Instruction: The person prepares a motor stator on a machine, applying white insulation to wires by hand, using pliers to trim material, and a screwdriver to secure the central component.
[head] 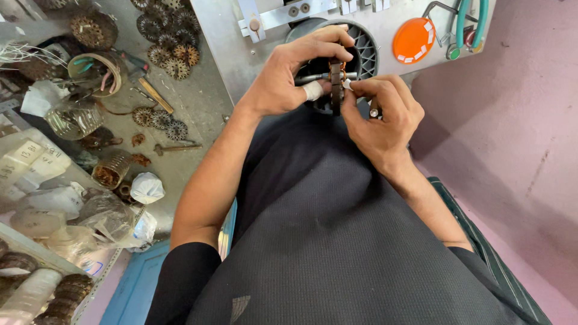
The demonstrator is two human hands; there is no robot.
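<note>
Both hands pinch toothed rotor core (pixel 336 84) on machine spindle (pixel 313 77): left hand (pixel 283 78) grips rim, right hand (pixel 379 114) fingertips at edge. Risk imo: core cocks on shaft, bandaged thumb (pixel 312 91) snags on teeth.

Head view, even daylight-type illumination, moderately bright, no hard highlights. Light appears diffuse from above and slightly right: the pink floor (pixel 512 138) shows only a soft, broad shadow beside the person's right forearm. The dark shirt (pixel 337 241) holds its weave texture, not crushed to black. Mild sheen on the grey metal machine panel (pixel 229 36); small glare on the orange disc (pixel 413 40). Clear plastic bags (pixel 90 210) at the left edge give weak reflections. Wide-angle distortion: straight lines bow toward the corners. Bottom-left corner is soft and out of focus; centre is sharp, no motion blur.
</note>
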